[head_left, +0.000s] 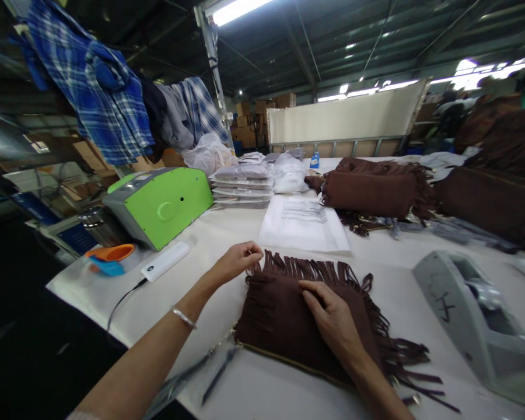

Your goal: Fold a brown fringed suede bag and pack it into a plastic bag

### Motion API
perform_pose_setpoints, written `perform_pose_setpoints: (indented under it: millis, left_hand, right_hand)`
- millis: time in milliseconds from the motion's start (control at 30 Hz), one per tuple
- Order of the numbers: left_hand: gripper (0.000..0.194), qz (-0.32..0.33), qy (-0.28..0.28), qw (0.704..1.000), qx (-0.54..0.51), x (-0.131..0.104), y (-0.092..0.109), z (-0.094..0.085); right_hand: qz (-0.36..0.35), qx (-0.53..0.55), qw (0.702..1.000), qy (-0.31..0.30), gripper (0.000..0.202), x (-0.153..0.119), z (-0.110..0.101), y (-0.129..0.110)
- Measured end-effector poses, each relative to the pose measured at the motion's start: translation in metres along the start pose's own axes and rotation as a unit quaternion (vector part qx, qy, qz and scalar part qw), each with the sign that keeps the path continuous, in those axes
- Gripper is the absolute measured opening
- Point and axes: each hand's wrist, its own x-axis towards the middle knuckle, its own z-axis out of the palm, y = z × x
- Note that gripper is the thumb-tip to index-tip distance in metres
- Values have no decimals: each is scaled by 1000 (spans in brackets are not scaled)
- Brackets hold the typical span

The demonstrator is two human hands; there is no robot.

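Note:
A dark brown fringed bag [284, 321] lies on the white table [210, 233], its zipper edge toward me and its fringe spread along the far and right sides. My left hand [240, 261] is at the bag's far left corner, fingers curled and pinched together by the fringe; whether a strand is between them is too small to tell. My right hand [332, 315] rests on top of the bag with its fingers stretched out. A strap in clear plastic [192, 370] trails from the bag's left corner.
A green machine [170, 201], a flask [100, 224], an orange tape ring [116, 252] and a white power strip [166, 261] stand left. Printed paper [304, 224] lies behind the bag. More brown bags [371, 189] are at the back right; a grey tape dispenser [472, 321] is at right.

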Motion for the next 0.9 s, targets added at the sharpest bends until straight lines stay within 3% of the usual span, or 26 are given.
perform_pose_setpoints:
  millis: [67,167,233,333,533,767,900]
  left_hand:
    - [14,12,13,999,31,-21,-6,-6]
    - [7,44,15,985,164,-44,-13,3]
    - [12,54,21,961,269,-47,-15,17]
    - [6,47,25,943,330,-40,-17,36]
    - [13,43,50,947,315,-30,-25,46]
    - [11,43,94,979,177,-29,-16,29]
    - [11,53,73,990,105,-10,-10,39]
  right_hand:
    - [-25,-23,999,-11,26,0,0,-1]
    - [-48,-73,996,-35,26,9,4,-8]
    - [-62,-139,986,-73,27,22,11,-17]
    - [-85,-242,956,-141,34,45,31,-29]
    - [-88,-298,929,-200,34,68,59,-35]
    - [5,-264,945,-194,21,71,40,-44]
    - [85,-218,947,-219,8,73,37,-36]
